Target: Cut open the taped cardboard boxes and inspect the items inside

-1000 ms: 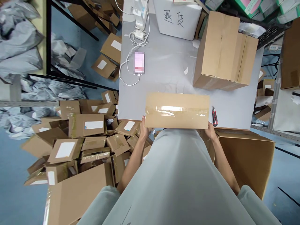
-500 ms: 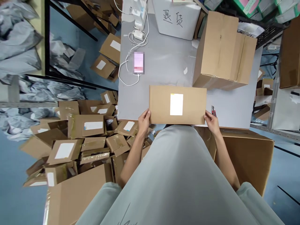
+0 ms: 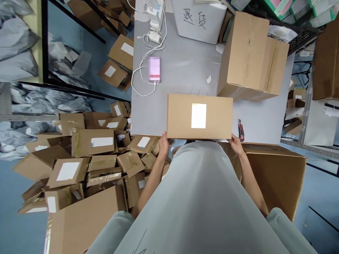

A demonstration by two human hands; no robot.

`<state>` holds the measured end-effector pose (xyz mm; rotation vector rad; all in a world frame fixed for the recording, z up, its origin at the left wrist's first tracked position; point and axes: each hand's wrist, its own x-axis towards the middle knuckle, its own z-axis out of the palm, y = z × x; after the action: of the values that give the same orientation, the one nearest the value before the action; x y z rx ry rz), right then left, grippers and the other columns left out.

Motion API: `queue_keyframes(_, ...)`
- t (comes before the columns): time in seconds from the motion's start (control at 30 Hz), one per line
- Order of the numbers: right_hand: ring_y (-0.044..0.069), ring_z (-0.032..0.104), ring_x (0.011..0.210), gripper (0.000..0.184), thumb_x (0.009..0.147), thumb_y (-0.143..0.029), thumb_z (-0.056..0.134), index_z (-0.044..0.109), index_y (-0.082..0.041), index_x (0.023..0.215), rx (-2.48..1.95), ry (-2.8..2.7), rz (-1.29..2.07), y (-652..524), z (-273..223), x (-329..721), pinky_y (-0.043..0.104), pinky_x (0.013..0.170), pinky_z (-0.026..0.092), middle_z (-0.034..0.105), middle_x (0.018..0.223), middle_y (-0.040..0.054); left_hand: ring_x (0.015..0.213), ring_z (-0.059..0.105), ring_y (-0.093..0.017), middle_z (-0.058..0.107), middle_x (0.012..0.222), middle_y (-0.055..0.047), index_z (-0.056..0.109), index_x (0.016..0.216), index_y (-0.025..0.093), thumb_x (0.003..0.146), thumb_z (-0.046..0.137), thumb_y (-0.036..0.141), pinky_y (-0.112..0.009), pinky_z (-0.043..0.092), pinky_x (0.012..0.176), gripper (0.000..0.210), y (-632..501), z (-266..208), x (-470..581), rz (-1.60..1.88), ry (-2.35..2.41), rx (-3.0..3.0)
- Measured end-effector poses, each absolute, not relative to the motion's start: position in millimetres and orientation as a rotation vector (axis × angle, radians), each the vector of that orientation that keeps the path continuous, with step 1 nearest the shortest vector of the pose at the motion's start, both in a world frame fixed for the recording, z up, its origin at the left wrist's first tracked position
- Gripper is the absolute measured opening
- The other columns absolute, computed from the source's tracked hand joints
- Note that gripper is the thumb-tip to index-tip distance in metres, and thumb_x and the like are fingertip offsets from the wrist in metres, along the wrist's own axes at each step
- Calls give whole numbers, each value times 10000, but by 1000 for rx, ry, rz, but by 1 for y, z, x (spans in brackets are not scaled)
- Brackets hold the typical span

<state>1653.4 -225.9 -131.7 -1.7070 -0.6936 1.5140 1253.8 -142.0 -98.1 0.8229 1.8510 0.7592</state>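
Note:
A flat brown cardboard box [image 3: 180, 116] with a blank white label [image 3: 198, 115] lies level in front of my body, at the near edge of the grey table. My left hand [image 3: 163, 144] grips its near left corner, the fingers partly hidden. At the near right corner my right hand [image 3: 236, 144] holds the same box, its fingertips tucked against the edge. Just beyond my right hand, a red and black box cutter [image 3: 241, 130] rests on the table.
A large closed carton [image 3: 247, 53] and a white bin [image 3: 198, 21] stand at the table's back. A phone [image 3: 154, 68] on a charging cable lies at left. Discarded cartons [image 3: 103, 162] pile up on the left floor; a big open carton [image 3: 278, 176] stands at right.
The box has shifted slightly, and both hands have slid down toward its near corners. More of the box cutter shows beside my right hand.

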Motion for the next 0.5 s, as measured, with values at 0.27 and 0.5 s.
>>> queue_keyframes(0.27, 276, 726, 1130, 632, 949, -690, 794, 832, -239, 1389, -1805, -821, 1229, -215, -68, 1679, 472, 1116, 600, 784, 1188, 96, 1294, 747, -336, 840, 1221, -134, 835, 1095, 184, 1044, 501, 854, -431, 583, 1165, 751, -116, -37, 1265, 954, 1840, 1091)
queue_keyframes(0.5, 297, 706, 1062, 704, 968, -815, 703, 870, -229, 1320, -1871, -852, 1118, -190, -76, 1677, 549, 1143, 564, 778, 1082, 101, 1039, 721, -294, 757, 883, -39, 766, 870, 192, 994, 696, 706, -340, 591, 978, 533, -92, -29, 1280, 871, 1847, 1214)
